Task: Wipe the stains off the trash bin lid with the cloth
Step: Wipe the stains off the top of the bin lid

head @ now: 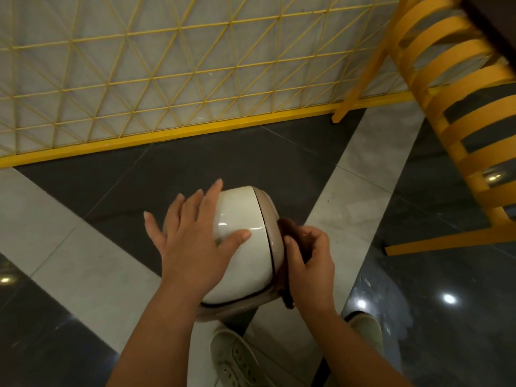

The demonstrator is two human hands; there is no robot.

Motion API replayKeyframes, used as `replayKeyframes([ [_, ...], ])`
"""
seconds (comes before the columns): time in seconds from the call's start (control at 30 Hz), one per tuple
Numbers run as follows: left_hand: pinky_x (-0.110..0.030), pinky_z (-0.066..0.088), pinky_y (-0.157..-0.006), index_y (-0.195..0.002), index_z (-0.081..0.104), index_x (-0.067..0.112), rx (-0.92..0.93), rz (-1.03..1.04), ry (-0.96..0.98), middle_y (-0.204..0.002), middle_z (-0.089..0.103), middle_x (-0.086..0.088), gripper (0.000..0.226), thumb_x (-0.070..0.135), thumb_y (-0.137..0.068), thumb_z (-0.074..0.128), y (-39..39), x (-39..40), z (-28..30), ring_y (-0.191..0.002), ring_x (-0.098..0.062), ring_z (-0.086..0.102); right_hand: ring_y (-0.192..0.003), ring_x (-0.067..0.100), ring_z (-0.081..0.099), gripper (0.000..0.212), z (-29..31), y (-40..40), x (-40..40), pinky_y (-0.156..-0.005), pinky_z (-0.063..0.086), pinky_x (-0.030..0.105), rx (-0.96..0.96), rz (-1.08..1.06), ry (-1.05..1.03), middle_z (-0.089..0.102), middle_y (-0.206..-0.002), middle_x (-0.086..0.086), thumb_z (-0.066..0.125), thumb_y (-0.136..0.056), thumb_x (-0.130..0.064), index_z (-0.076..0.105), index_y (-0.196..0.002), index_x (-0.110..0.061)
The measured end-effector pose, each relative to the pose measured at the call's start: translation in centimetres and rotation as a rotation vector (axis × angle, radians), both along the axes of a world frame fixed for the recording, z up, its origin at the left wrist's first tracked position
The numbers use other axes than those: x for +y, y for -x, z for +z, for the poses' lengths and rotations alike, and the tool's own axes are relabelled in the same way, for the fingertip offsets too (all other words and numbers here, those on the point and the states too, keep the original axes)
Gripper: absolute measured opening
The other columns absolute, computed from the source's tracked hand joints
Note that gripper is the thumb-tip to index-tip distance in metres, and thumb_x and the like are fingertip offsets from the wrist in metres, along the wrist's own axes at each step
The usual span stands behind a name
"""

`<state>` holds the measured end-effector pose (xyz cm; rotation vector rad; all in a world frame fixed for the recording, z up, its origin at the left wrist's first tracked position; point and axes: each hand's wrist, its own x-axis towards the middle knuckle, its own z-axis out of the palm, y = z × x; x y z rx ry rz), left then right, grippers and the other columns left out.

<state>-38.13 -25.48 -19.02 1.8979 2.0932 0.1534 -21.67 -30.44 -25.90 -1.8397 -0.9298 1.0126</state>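
A rounded cream trash bin lid with a dark seam and a beige rim sits low in the middle of the head view. My left hand lies flat on its left side, fingers spread, thumb across the glossy top. My right hand is at the lid's right edge, fingers curled around a dark brown cloth pressed against the beige rim. A strip of the cloth hangs down below my right wrist. Stains are not discernible on the shiny surface.
The floor has dark glossy tiles and pale grey bands. A yellow wire-grid panel runs along the back. A yellow slatted chair stands at the right. My white shoes show below the lid.
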Motion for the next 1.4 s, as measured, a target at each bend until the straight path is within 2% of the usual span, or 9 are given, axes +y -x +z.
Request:
replayKeyframes([
  [0.13, -0.056, -0.014, -0.113, -0.148, -0.003, 0.046, -0.010, 0.033, 0.070, -0.162, -0.001, 0.006, 0.087, 0.063, -0.081, 0.050, -0.6, -0.1, 0.3, -0.147, -0.020, -0.013, -0.090, 0.011, 0.064, 0.011, -0.8, 0.8, -3.2, -0.078, 0.057, 0.041, 0.012, 0.037, 0.012, 0.064, -0.095, -0.014, 0.060, -0.085, -0.042, 0.059, -0.096, -0.043],
  [0.27, -0.054, -0.015, -0.111, -0.143, 0.023, 0.047, -0.121, 0.047, 0.038, -0.160, 0.007, 0.009, 0.081, 0.078, -0.069, 0.030, -1.3, -0.7, -0.9, -0.147, -0.017, -0.011, -0.094, 0.008, 0.062, 0.015, -0.8, 1.6, -3.8, -0.085, 0.054, 0.039, 0.023, -0.021, 0.014, 0.066, -0.097, -0.012, 0.064, -0.087, -0.024, 0.065, -0.099, -0.034],
  [0.57, -0.057, -0.011, -0.111, -0.140, 0.026, 0.047, -0.088, 0.069, 0.021, -0.159, 0.011, 0.007, 0.076, 0.077, -0.071, 0.034, -1.7, -0.7, -1.4, -0.147, -0.019, -0.008, -0.095, 0.009, 0.059, 0.020, -0.3, 0.8, 8.0, -0.084, 0.053, 0.028, -0.204, 0.155, 0.104, 0.060, -0.110, -0.008, 0.054, -0.093, -0.035, 0.067, -0.108, -0.037],
  [0.7, -0.057, -0.011, -0.112, -0.141, 0.026, 0.047, -0.092, 0.082, 0.021, -0.159, 0.011, 0.007, 0.077, 0.077, -0.070, 0.034, -1.8, -0.8, -1.2, -0.147, -0.020, -0.007, -0.085, 0.003, 0.061, 0.014, -0.5, 0.4, 1.5, -0.076, 0.053, 0.025, -0.139, 0.129, 0.081, 0.063, -0.099, -0.014, 0.055, -0.093, -0.035, 0.063, -0.100, -0.043],
  [0.77, -0.057, -0.010, -0.112, -0.141, 0.027, 0.046, -0.098, 0.086, 0.010, -0.159, 0.012, 0.007, 0.078, 0.077, -0.070, 0.035, -1.9, -0.7, -1.2, -0.147, -0.021, -0.005, -0.078, 0.011, 0.065, 0.014, -0.5, 0.5, -3.1, -0.072, 0.058, 0.034, -0.035, 0.097, 0.106, 0.065, -0.092, -0.012, 0.059, -0.091, -0.032, 0.062, -0.094, -0.046],
  [0.87, -0.057, -0.009, -0.112, -0.139, 0.029, 0.047, -0.098, 0.091, 0.000, -0.158, 0.014, 0.007, 0.077, 0.078, -0.069, 0.036, -1.9, -0.7, -1.3, -0.147, -0.020, -0.004, -0.078, 0.016, 0.067, 0.022, -0.6, 0.7, -5.5, -0.070, 0.056, 0.027, -0.012, 0.066, 0.130, 0.066, -0.085, -0.011, 0.063, -0.089, -0.026, 0.062, -0.088, -0.047],
  [1.13, -0.056, -0.011, -0.112, -0.138, 0.026, 0.049, -0.099, 0.083, 0.016, -0.158, 0.013, 0.009, 0.074, 0.077, -0.070, 0.038, -1.8, -0.8, -1.4, -0.147, -0.018, -0.006, -0.100, 0.007, 0.058, 0.021, -1.1, 0.9, 8.8, -0.087, 0.049, 0.026, -0.156, 0.140, 0.085, 0.061, -0.113, -0.009, 0.056, -0.093, -0.031, 0.065, -0.111, -0.033],
  [1.33, -0.057, -0.009, -0.112, -0.139, 0.028, 0.048, -0.084, 0.098, -0.003, -0.158, 0.015, 0.009, 0.078, 0.081, -0.068, 0.030, -2.0, -0.8, -1.4, -0.147, -0.019, -0.003, -0.096, 0.010, 0.064, 0.022, -2.1, 1.1, 3.4, -0.085, 0.054, 0.031, 0.124, -0.104, 0.167, 0.069, -0.103, -0.008, 0.053, -0.095, -0.033, 0.064, -0.115, -0.032],
  [1.4, -0.057, -0.008, -0.112, -0.139, 0.027, 0.048, -0.082, 0.095, -0.013, -0.158, 0.015, 0.008, 0.078, 0.081, -0.068, 0.029, -2.0, -0.8, -1.5, -0.147, -0.020, -0.003, -0.090, 0.020, 0.067, 0.022, -2.8, 1.6, -2.1, -0.082, 0.057, 0.043, 0.176, -0.135, 0.250, 0.072, -0.096, -0.001, 0.051, -0.096, -0.033, 0.067, -0.110, -0.037],
])
